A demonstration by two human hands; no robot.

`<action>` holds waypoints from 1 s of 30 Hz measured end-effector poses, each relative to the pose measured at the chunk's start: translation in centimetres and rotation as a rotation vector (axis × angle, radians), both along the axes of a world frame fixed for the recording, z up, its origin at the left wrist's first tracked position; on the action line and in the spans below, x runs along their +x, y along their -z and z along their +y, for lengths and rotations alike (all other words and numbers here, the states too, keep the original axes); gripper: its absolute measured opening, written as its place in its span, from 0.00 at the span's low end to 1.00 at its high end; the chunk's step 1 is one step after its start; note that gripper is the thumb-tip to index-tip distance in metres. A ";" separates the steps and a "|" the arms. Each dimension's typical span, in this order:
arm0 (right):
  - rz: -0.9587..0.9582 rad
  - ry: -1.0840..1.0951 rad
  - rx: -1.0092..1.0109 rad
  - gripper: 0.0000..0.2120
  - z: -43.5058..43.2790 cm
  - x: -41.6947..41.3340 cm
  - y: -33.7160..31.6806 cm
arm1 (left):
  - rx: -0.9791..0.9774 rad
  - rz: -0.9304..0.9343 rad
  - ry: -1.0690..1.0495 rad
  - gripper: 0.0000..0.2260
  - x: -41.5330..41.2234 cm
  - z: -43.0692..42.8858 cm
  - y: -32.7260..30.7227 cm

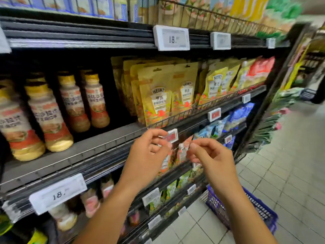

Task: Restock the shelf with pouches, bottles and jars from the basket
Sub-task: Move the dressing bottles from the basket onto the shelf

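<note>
Yellow pouches [156, 95] with the Heinz name stand upright in rows on the middle shelf [98, 143], behind a low wire rail [193, 110]. To the left of them, on the same shelf, are bottles [51, 117] of pale dressing with golden caps and red-and-white labels. They stand in rows that go back into the dark.

Both hands are raised in front of the shelf edge, close to each other but not touching. The left hand [149, 152] has its fingers curled, with the fingertips just beside a small red label [171, 136] clipped on the rail. The right hand [209, 155] also has curled fingers, and its thumb and first finger come together at the tip. The picture is blurred here, so I cannot tell if either hand pinches something thin or holds nothing.

Between the two hands one sees smaller red-and-white pouches [182, 152] on the shelf below.

A white price tag [58, 193] showing "18." hangs on the shelf edge at the lower left. The blue plastic basket [260, 206] sits on the tiled floor [290, 155] at the lower right, near the foot of the shelf and partly hidden under the right forearm. What it contains is not visible.
</note>
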State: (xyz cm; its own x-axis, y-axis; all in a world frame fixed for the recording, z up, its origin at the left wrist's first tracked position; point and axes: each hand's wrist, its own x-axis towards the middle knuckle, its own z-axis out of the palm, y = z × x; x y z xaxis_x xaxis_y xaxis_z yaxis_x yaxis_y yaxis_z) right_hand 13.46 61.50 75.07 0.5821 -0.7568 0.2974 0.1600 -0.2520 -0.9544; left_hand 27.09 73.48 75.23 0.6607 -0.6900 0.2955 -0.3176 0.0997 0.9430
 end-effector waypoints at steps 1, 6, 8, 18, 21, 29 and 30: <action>0.005 0.028 -0.001 0.05 -0.8 -1.1 0.1 | 0.008 0.008 0.026 0.08 -0.7 -1.3 0.1; -0.017 0.173 0.025 0.08 -4.8 -6.4 0.6 | 0.036 0.044 0.166 0.08 -4.4 -7.3 0.6; -0.011 0.211 0.035 0.09 -6.3 -8.4 0.8 | 0.045 0.076 0.212 0.08 -6.1 -9.6 0.9; 0.002 0.418 0.097 0.11 -12.8 -18.3 2.1 | 0.056 0.122 0.401 0.09 -14.7 -20.4 2.7; 0.032 0.469 0.109 0.08 -13.8 -21.0 2.3 | 0.074 0.156 0.459 0.10 -16.9 -23.0 3.6; 0.061 0.590 0.152 0.04 -16.9 -25.6 3.3 | 0.140 0.246 0.581 0.08 -20.9 -27.6 4.9; 0.069 0.601 0.151 0.05 -17.4 -25.9 3.5 | 0.145 0.257 0.595 0.08 -21.1 -28.2 4.9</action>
State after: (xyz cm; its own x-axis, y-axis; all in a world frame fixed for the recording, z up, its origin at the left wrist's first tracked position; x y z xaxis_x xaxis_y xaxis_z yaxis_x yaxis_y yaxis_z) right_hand -12.40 44.10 71.57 0.0551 -0.9888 0.1384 -0.0313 -0.1402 -0.9896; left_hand 5.95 45.25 70.33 0.1916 -0.9799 0.0557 -0.0111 0.0545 0.9984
